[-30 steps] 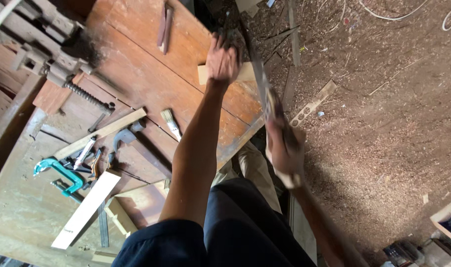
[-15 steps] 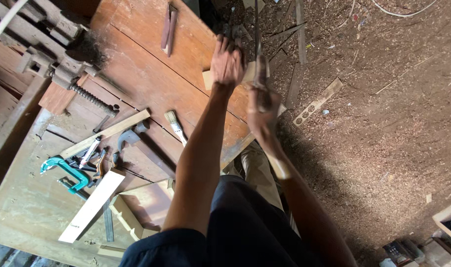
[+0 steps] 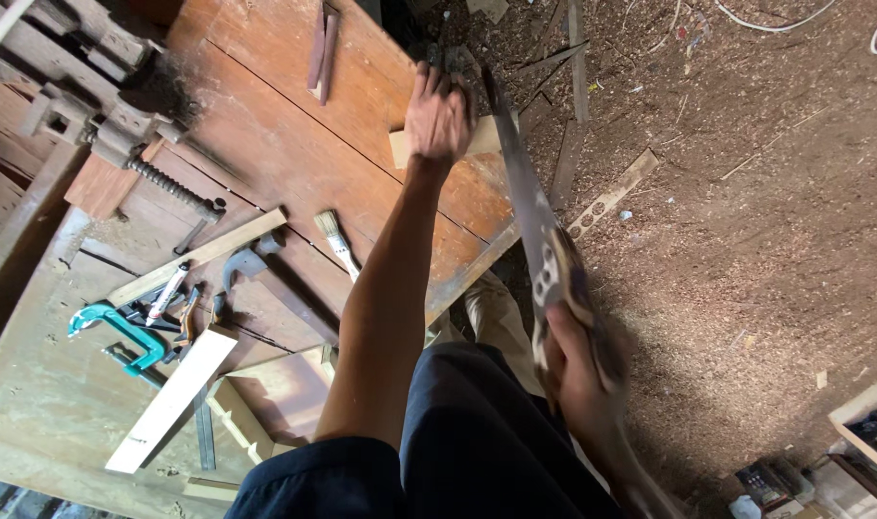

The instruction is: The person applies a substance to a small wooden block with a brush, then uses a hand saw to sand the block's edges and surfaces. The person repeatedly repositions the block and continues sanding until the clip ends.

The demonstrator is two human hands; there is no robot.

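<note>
Head view: the wooden workbench fills the left half of the frame, and a floor covered in sawdust lies beyond its right edge. A bench vise with a threaded screw is mounted near the top left corner of the worktop.

The handsaw extends along the right edge of the worktop, blade pointing toward the top of the frame. The right hand is wrapped around the saw handle off the edge of the bench; the hand is blurred, and the finger positions cannot be resolved in detail.

The left hand lies palm down, fingers together, pressed on a small pale wood block at the right edge of the worktop, just beside the saw blade.

A pale wood strip lies near the bottom left of the worktop. A teal clamp lies just beside it. A longer wood batten lies diagonally above the clamp. A paintbrush lies mid-worktop, close to the left forearm. A dark narrow tool lies near the top edge; its type cannot be determined.
</note>
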